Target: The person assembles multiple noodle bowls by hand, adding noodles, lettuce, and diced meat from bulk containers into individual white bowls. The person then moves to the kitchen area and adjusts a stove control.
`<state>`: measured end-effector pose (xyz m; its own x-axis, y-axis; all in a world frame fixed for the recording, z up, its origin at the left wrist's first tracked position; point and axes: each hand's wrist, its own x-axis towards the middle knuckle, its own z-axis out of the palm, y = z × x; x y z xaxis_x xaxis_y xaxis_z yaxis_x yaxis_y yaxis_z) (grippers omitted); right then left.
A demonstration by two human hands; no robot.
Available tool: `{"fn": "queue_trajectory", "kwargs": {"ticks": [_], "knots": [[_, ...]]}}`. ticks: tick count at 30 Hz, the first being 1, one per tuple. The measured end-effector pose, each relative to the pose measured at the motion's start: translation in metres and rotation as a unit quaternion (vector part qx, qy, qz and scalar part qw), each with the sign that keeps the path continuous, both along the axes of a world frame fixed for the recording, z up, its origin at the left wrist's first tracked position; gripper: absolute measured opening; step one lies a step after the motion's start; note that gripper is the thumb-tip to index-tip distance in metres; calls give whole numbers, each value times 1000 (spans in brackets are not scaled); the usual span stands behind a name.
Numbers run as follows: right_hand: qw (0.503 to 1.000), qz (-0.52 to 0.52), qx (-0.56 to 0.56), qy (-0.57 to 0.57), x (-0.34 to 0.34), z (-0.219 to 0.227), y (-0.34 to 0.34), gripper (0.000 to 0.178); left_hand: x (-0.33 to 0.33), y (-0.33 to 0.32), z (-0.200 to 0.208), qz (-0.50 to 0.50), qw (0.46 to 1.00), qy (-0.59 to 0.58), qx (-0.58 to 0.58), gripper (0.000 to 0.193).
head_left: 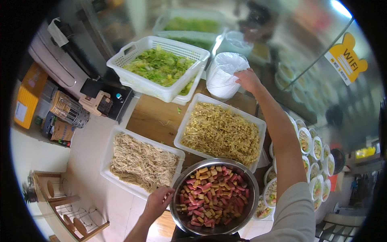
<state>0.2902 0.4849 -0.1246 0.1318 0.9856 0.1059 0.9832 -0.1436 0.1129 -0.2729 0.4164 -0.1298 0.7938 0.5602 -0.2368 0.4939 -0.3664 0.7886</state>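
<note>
A person, seen from above, works at a wooden bench crowded with prepared food. The right hand reaches far forward, its fingers at the rim of a white bucket lined with a thin plastic bag; whether they grip the rim or only rest on it, I cannot tell. The left hand is half curled beside the left rim of a large stainless-steel bowl; I cannot tell whether it grasps that rim. The bowl, nearest the body, holds short cut pieces in pink and tan.

Just beyond the bowl, a white tub holds bean sprouts with yellow heads. To its left, another white tub holds pale, noodle-like strands. Farther back, left of the bucket, a white perforated basket of chopped lettuce sits over a second white container. Many round food bowls, filled, cluster beyond the right forearm.
</note>
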Motion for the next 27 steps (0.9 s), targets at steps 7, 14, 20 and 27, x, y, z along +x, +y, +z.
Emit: {"fn": "queue_trajectory", "kwargs": {"ticks": [7,14,20,27], "knots": [[997,45,31,55,34,6,-80,23,233,81,6,-154,943,-228,187,13],[962,57,163,213,49,-8,-74,17,456,134,-1,-159,899,-132,386,28],[969,3,105,223,52,-17,-86,24,488,146,-26,-229,951,-74,196,17],[950,-56,82,296,52,-14,-82,28,476,126,-26,-151,949,-263,90,14]]}}
